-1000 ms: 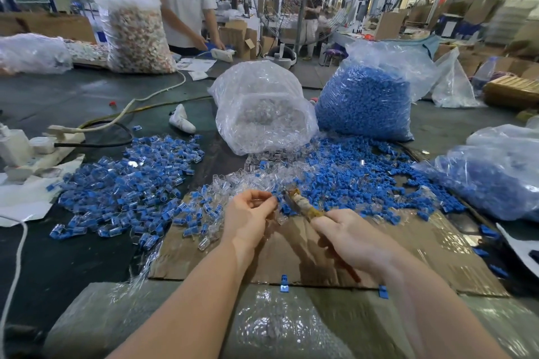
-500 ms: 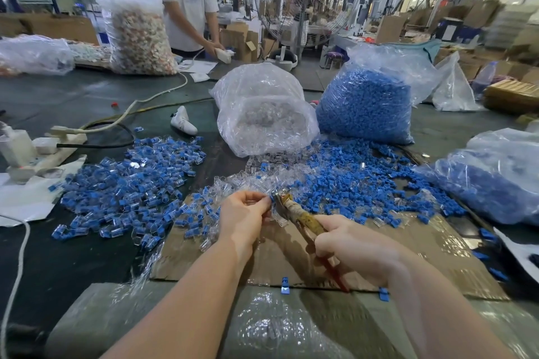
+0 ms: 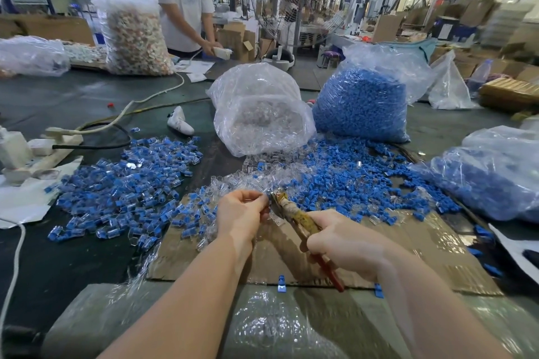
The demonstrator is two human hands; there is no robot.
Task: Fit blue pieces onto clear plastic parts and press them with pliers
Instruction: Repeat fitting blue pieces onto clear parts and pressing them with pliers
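Clear plastic part is presumably pinched in the left hand, but it is hidden behind the curled fingertips and cannot be made out. Pliers are held in the right hand, grip wrapped tight around the handles; red handle end is seen below the palm. Plier tips are placed right at the left fingertips; jaw gap cannot be told. Loose blue pieces are heaped just behind on the counter.
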